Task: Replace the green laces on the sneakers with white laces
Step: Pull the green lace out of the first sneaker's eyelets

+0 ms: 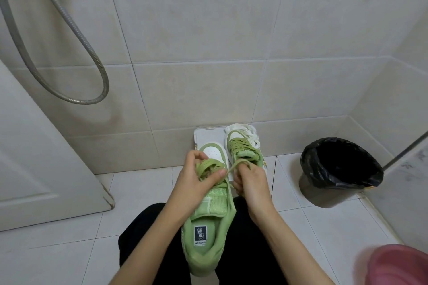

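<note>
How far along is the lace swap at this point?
Early. Done: the held sneaker looks freed of lace over its upper eyelets. In hand: the left hand grips that sneaker while the right hand pulls a green lace strand. Left: finishing this one, the second sneaker still laced green, and threading the white laces piled beside it.

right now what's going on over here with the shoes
A person appears to be unlacing a green sneaker held over their lap. The left hand grips the loosened green lace near the toe, and the right hand pinches a strand of it. The second sneaker, laced in green, sits on a white tray by the wall, with what looks like bunched white laces behind it. No white lace is threaded yet.
</note>
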Demonstrator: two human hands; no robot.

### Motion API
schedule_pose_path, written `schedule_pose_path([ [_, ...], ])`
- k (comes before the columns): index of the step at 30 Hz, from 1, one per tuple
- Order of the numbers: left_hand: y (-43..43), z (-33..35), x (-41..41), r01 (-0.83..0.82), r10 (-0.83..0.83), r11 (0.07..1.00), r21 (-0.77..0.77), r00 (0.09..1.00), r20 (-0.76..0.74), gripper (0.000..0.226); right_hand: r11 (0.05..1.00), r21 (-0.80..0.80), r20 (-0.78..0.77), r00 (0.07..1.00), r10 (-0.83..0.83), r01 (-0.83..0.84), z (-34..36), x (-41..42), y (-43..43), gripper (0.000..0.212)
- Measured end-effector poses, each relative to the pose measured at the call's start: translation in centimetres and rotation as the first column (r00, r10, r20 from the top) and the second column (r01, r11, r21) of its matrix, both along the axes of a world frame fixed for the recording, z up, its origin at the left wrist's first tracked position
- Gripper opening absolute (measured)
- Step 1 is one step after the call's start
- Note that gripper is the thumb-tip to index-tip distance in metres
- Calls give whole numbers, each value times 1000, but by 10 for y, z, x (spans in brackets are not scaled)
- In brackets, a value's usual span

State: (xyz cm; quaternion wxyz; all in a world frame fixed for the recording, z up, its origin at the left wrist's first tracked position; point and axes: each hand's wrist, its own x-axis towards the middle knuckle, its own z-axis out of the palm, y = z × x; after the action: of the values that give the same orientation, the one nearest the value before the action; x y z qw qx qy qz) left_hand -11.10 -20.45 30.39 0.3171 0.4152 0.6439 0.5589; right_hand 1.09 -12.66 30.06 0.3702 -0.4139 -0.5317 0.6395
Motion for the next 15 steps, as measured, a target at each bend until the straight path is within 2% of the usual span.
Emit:
schedule_pose_path([
  [2,2,-1,2,63,-64,998,-9,991,-115,38,951,260,309,948,83,-168,4,3,7,38],
  [3,2,-1,2,89,-88,996,-2,985,-148,36,894,330,476,872,119,-302,7,6,13,38],
  [5,3,-1,2,112,-111,994,-8,975,-192,32,782,339,774,628,85,-523,15,19,30,35],
  [6,3,-2,1,112,-115,993,-23,971,-211,30,773,311,836,546,55,-553,20,29,41,32],
  [7,3,-2,0,111,-115,993,-33,968,-221,29,797,294,834,549,56,-528,23,41,49,30],
  [9,3,-3,-1,115,-116,993,-19,967,-227,25,847,305,710,697,103,-436,22,57,56,33],
  [11,2,-1,-1,126,-120,992,14,967,-224,22,870,272,526,820,223,-411,20,53,42,30],
  [13,1,1,-3,92,-84,995,44,982,-169,17,881,185,306,877,369,-435,14,33,21,25],
  [15,-2,5,-10,0,2,999,32,997,-72,10,900,143,212,901,379,-412,14,18,8,24],
])
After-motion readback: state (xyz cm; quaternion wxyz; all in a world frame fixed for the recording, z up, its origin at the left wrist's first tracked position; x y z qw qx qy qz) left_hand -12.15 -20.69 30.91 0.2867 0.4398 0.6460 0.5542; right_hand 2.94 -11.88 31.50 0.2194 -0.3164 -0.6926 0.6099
